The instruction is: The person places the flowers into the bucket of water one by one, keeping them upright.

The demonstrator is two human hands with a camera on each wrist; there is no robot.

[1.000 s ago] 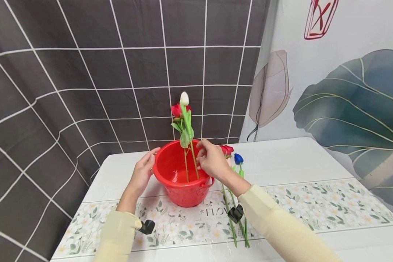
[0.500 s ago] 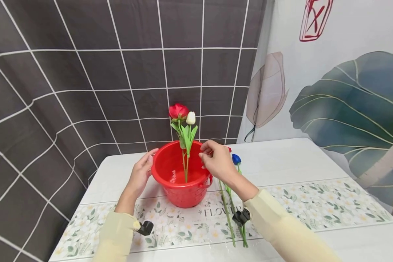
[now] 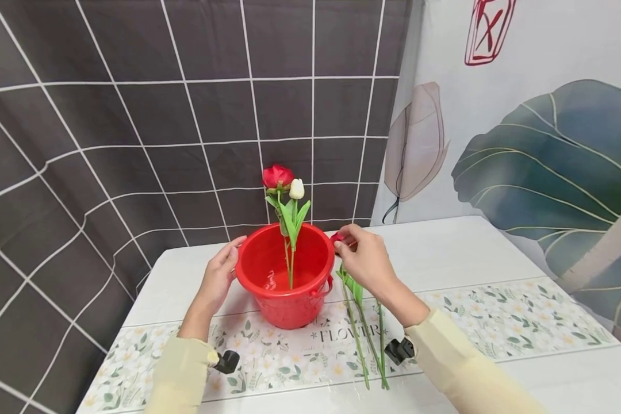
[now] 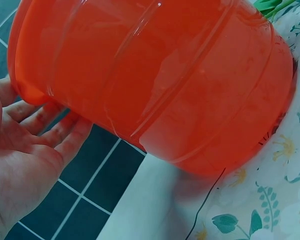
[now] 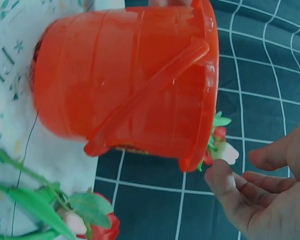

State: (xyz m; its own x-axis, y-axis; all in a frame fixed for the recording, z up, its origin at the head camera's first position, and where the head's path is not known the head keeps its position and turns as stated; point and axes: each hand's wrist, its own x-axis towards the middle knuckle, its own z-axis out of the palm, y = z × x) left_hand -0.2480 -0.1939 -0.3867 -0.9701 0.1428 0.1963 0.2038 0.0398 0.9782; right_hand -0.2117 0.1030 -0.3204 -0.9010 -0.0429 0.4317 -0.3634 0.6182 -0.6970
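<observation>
A red bucket (image 3: 284, 310) stands upright with a white tulip (image 3: 297, 188) and a red flower (image 3: 277, 176) inside, their stems leaning toward its back. My left hand (image 3: 219, 273) rests against the bucket's outer left side; in the left wrist view its fingers (image 4: 72, 135) lie extended under the rim. Just off the bucket's right side is my right hand (image 3: 364, 256), its fingers loosely bent with nothing between them in the right wrist view. Below it lie flowers with green stems (image 3: 359, 339); one red bloom (image 3: 336, 237) shows beside its fingertips, the other heads hidden behind the hand.
The white table has a printed floral band (image 3: 497, 322). A dark grid-patterned cloth (image 3: 150, 115) hangs behind and to the left, and a cloth with a large leaf print (image 3: 548, 161) on the right. A pale pink bud (image 5: 72, 222) lies beside the red bloom.
The white tulip has sunk lower and now sits beside the red flower. My right hand has moved right, away from the bucket's opening and over the lying flowers. The left hand stays at the bucket.
</observation>
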